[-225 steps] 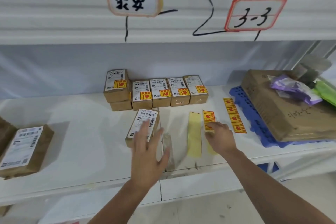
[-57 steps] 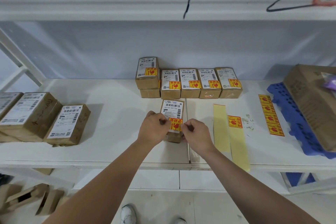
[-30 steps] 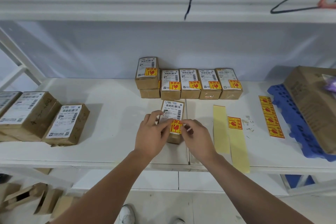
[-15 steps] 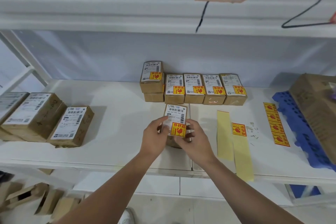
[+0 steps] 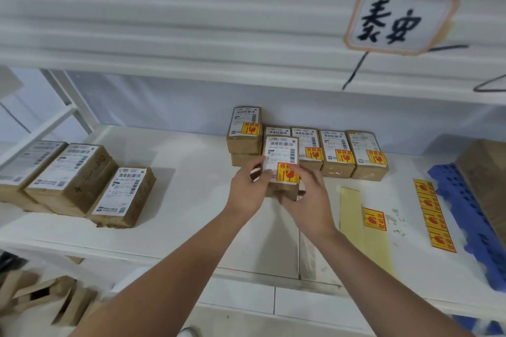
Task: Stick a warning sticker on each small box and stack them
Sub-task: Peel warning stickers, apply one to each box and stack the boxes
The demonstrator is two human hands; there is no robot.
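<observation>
A small brown box [image 5: 281,154] with a white shipping label and a yellow-red warning sticker [image 5: 286,172] is held above the white shelf [image 5: 191,186], between both hands. My left hand [image 5: 247,191] grips its left side and my right hand [image 5: 309,200] grips its right and front. Just behind it stands a row of stickered small boxes [image 5: 338,152], with a two-high stack [image 5: 244,133] at the row's left end. A strip of warning stickers [image 5: 434,215] lies flat at the right. One single sticker [image 5: 374,219] sits on a yellow backing strip [image 5: 356,216].
Several larger brown boxes [image 5: 74,180] without warning stickers lie at the left of the shelf. A blue plastic pallet [image 5: 465,216] with a big carton [image 5: 487,178] on it is at the right edge. An upper shelf [image 5: 246,35] overhangs. Cardboard scraps [image 5: 41,298] lie on the floor.
Both hands pressed the sticker onto the box, then lifted the box off the shelf and carried it back toward the row of stickered boxes.
</observation>
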